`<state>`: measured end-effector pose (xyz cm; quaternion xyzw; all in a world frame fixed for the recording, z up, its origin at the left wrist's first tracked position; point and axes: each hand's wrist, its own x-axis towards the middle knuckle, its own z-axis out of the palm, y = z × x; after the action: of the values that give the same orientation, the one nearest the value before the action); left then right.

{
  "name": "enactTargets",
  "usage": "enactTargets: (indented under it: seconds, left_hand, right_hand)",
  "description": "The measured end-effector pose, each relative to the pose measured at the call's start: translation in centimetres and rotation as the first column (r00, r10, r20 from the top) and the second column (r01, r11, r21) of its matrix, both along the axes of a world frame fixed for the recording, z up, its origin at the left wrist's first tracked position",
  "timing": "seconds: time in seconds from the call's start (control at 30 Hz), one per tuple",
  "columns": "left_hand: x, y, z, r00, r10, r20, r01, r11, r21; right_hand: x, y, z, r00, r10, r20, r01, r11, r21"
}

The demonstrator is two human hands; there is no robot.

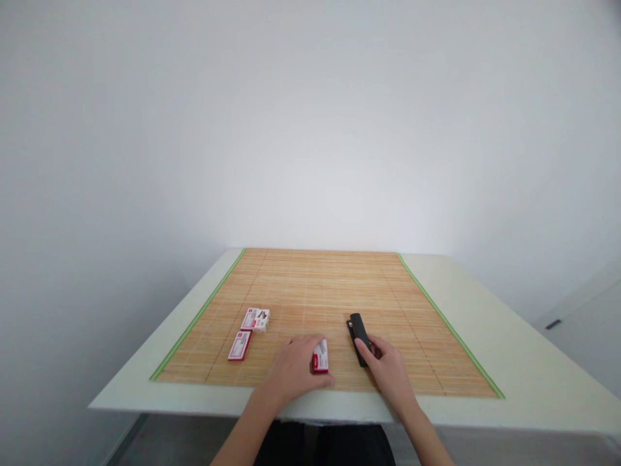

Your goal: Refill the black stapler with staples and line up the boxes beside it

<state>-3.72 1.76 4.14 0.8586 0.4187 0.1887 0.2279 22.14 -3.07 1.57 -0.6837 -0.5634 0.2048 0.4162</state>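
Note:
My left hand (295, 367) curves around a small red-and-white staple box (321, 357) near the mat's front edge, index finger at its far end and thumb at its near end. To the right, my right hand (388, 369) grips a black stapler (358, 330) by its near part, thumb on top and fingers along the right side. The stapler lies lengthwise on the mat, its far end pointing away from me. What the fingers touch underneath is hidden.
A bamboo mat (330, 278) with green edging covers the middle of a white table (466, 294). On its left side lie a red-and-white box (240, 345) and a pair of small boxes (255, 319) side by side. A white wall (310, 129) stands behind the table.

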Motion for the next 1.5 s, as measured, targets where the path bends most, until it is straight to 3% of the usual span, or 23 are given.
enactTargets:
  seconds: [0.17,0.23,0.47,0.8,0.9,0.97,1.1,1.13,1.2,1.33,1.5]
  left_hand:
    - [-0.8,0.8,0.0,1.0,-0.009,0.013,0.01,0.994,-0.105]
    - [-0.1,0.7,0.0,0.999,0.008,0.04,-0.004,0.996,-0.092]
    - [3.0,0.7,-0.4,0.984,-0.113,0.139,0.121,0.991,-0.051]
    - [2.8,-0.5,-1.3,0.979,-0.039,0.2,0.059,0.994,-0.097]
    - [0.8,-0.4,-0.4,0.965,0.008,0.26,0.001,0.999,-0.035]
    - [-2.5,1.0,0.3,0.95,0.125,0.287,-0.143,0.989,0.043]
    - [-11.5,5.9,1.1,0.849,0.483,0.216,-0.517,0.843,0.149]
    - [-13.5,7.1,1.1,0.837,0.524,0.156,-0.544,0.825,0.152]
    - [-16.1,9.0,0.9,0.86,0.51,0.012,-0.509,0.858,0.071]
    - [-16.4,10.8,0.7,0.892,0.439,-0.108,-0.448,0.891,-0.078]
    - [-14.7,11.2,1.4,0.881,0.466,-0.078,-0.472,0.877,-0.089]
  right_hand:
    - [-0.4,-0.3,0.2,0.999,0.03,-0.023,-0.031,0.999,-0.026]
    - [-0.9,-0.7,0.3,0.997,0.064,-0.039,-0.065,0.998,-0.026]
    - [-3.1,-1.7,0.1,0.991,0.103,-0.088,-0.104,0.995,0.0]
    - [-2.6,-1.7,0.2,0.988,0.07,-0.139,-0.075,0.997,-0.036]
    - [-2.3,-1.6,-0.4,0.985,0.023,-0.172,-0.03,0.999,-0.04]
    - [-2.0,-1.5,-0.7,0.98,0.015,-0.196,-0.023,0.999,-0.037]
    - [-1.9,-1.4,-1.2,0.979,0.019,-0.203,-0.028,0.999,-0.044]
    - [-1.9,-1.4,-1.2,0.979,0.022,-0.202,-0.032,0.998,-0.047]
    - [-1.9,-1.4,-1.4,0.98,0.029,-0.196,-0.041,0.998,-0.053]
    - [-1.9,-1.4,-1.7,0.985,0.04,-0.17,-0.049,0.998,-0.048]
    - [-1.9,-1.3,-1.8,0.986,0.035,-0.162,-0.041,0.999,-0.035]
